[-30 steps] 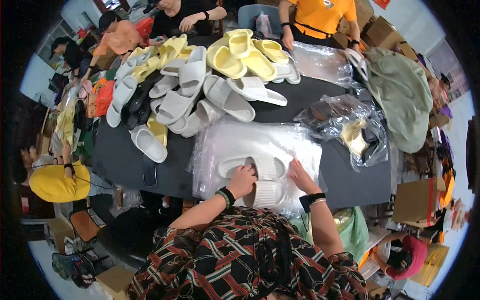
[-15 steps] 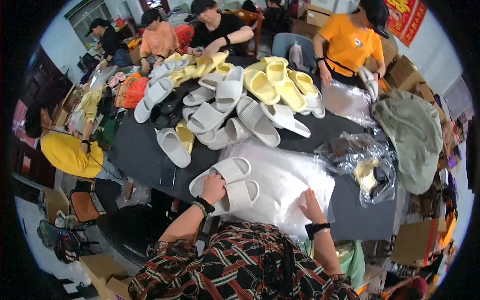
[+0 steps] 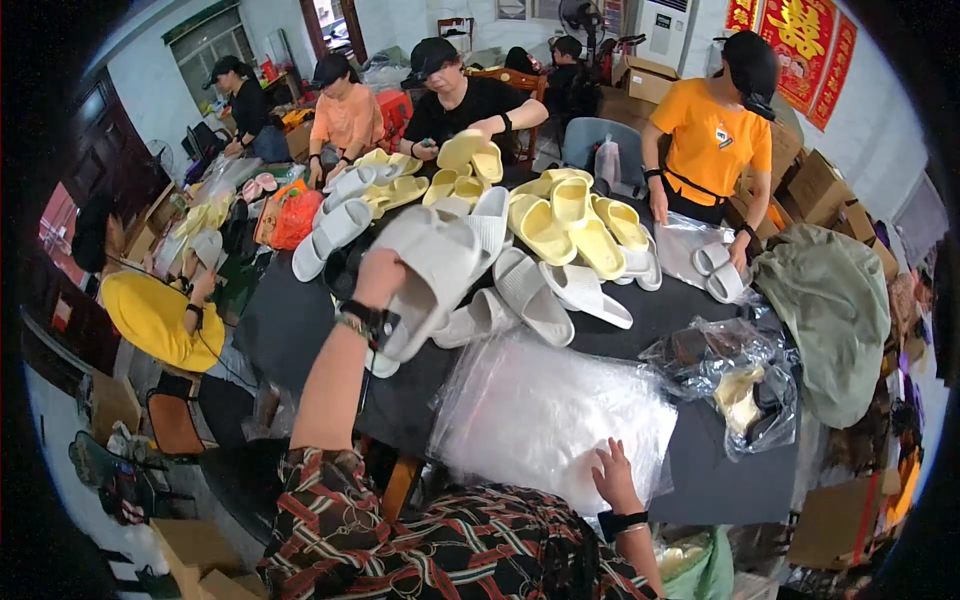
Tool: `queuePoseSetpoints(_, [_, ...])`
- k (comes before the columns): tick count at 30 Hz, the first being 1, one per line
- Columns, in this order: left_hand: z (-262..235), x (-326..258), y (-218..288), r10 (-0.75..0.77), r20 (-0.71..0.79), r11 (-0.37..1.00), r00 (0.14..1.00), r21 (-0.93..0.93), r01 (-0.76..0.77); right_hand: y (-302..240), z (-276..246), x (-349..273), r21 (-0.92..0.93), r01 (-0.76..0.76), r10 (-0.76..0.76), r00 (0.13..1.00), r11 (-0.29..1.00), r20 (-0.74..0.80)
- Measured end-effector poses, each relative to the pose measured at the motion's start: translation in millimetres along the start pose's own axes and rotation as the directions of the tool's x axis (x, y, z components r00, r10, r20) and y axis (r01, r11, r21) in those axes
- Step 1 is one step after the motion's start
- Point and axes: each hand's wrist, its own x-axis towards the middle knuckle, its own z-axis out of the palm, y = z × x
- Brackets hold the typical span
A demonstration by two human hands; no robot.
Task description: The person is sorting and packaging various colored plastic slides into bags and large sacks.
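A pair of grey slide slippers (image 3: 437, 262) is raised above the table, held by my left hand (image 3: 378, 280), its fingers closed on their near side. The slippers are slightly smeared by motion and cover part of the pile behind. Below them and to the right lies a flat stack of clear plastic bags (image 3: 530, 395). My right hand (image 3: 616, 477) rests on the stack's near right part, open with its fingers spread. Beyond the bags, more grey slippers (image 3: 535, 295) and pale yellow slippers (image 3: 545, 228) are heaped across the dark table (image 3: 720, 470).
Crumpled clear plastic (image 3: 725, 385) lies to the right, beside a grey-green cloth bundle (image 3: 825, 320). A person in orange (image 3: 712, 150) handles slippers and a clear bag at the far right. Others sit along the far side; one in yellow (image 3: 160, 318) is at the left.
My left hand has lifted the grey pair off the bags, up and to the left. My right hand stays on the bags. The person in orange has lowered a pair onto a bag.
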Motion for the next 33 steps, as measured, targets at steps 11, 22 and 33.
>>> queuePoseSetpoints(11, [47.7,23.1,3.1,-0.004,-0.324,1.0,0.946,0.006,0.006,-7.3,7.2,-7.5,-0.005,-0.033,0.033,0.998,0.999,0.051])
queuePoseSetpoints(22, [110.2,-234.7,196.0,0.535,0.382,0.828,0.753,-0.416,-0.377,4.9,11.3,-6.2,0.039,-0.013,0.012,1.0,0.999,0.021])
queuePoseSetpoints(33, [146.2,-273.4,212.1,0.598,0.591,0.795,0.541,-0.352,-0.494,51.6,-42.0,-0.5,0.258,-0.083,0.173,0.92,0.963,-0.351])
